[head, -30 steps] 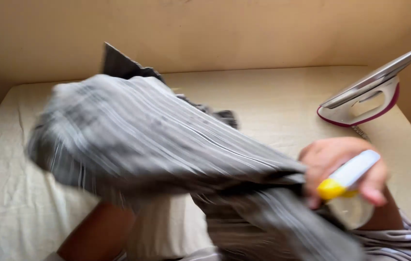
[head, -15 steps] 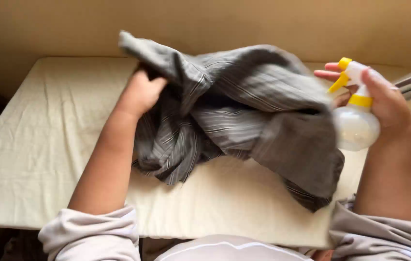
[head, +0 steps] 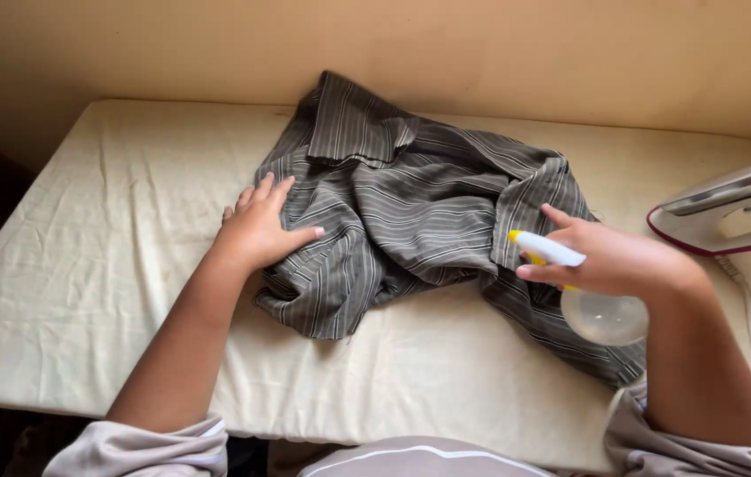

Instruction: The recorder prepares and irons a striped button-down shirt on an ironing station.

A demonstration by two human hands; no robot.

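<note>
Grey striped shirt now lies crumpled on the cream-covered counter, toward the far middle, where half a second ago you held it bunched up in the air. Your left hand has come down flat on its left edge, fingers spread, grip open and pressing the cloth rather than pinching it. Your right hand hovers over the shirt's right part, grip closed around a spray bottle with a white and yellow head, nozzle pointing left across the fabric. Off to the far right, an iron stands on the counter, well apart from the shirt.
</note>
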